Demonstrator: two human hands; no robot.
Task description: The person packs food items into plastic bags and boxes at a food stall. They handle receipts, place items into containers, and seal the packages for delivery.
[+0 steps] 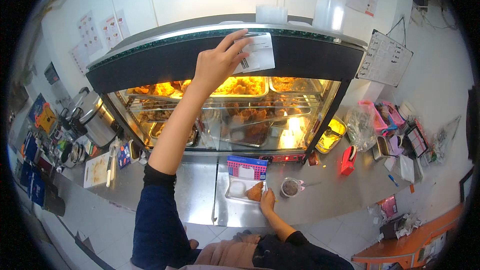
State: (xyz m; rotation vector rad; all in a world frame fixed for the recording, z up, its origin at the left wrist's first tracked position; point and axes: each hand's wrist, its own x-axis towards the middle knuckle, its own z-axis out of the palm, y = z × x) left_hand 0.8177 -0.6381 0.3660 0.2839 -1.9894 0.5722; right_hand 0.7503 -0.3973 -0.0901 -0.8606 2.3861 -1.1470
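My left hand (pixel 225 54) is raised to the top front edge of a heated glass food display case (pixel 318 62), its fingers on a printed paper slip (pixel 261 53) that lies against the black panel. On the steel counter below, my right hand (pixel 268 200) holds the right side of an open cardboard food box (pixel 245 199). Inside the box are a white rounded mound, apparently rice, and a piece of fried chicken (pixel 255 191). The box's printed lid stands up towards the case. Right of the box sits a clear plastic cup (pixel 290 187) with dark contents.
Trays of fried food (pixel 240 86) fill the case. To the right are a tray of yellow food (pixel 332 135), a red tape dispenser (pixel 348 160) and a plastic bag (pixel 360 127). A cutting board (pixel 93 172), knife (pixel 108 174) and large steel pot (pixel 98 120) stand left.
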